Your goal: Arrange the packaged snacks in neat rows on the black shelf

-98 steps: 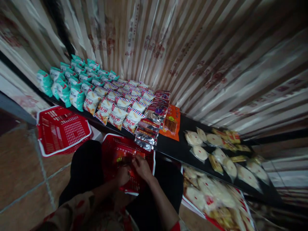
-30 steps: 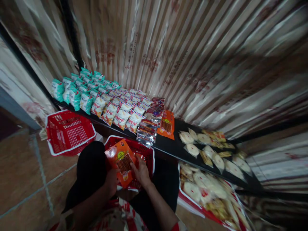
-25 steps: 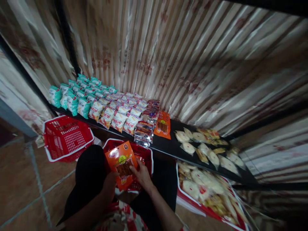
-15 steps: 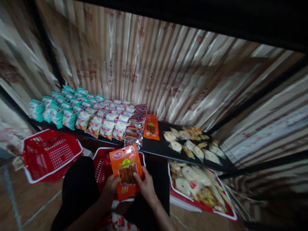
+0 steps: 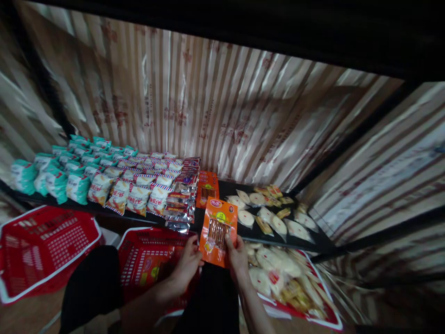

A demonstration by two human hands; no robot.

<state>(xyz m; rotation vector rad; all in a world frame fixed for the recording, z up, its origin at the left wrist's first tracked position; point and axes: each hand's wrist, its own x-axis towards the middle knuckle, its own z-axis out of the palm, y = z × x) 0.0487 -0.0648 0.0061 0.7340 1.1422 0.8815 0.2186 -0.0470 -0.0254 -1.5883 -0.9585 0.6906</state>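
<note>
An orange snack packet (image 5: 212, 211) with a clear window showing brown strips is held upright in front of the black shelf (image 5: 198, 221). My right hand (image 5: 238, 257) is closed on its lower right edge, thumb on the front. At the lower left edge, my left hand (image 5: 187, 262) has its fingers closed on the packet. Behind it on the shelf lies a similar orange packet (image 5: 207, 185), partly covered by the held one. Just left of that is a row of silver and dark red packets (image 5: 181, 197).
Teal bags (image 5: 57, 183) and white striped bags (image 5: 137, 199) fill the shelf's left side; flat pale packs (image 5: 278, 222) lie right. Below stand a red basket (image 5: 45, 250), a middle red basket (image 5: 130, 241) holding orange packets, and a right basket (image 5: 335, 320) full of packs.
Both hands have moved the orange packet forward and to the right, from above the middle basket to the shelf's front edge. The view has shifted right.
</note>
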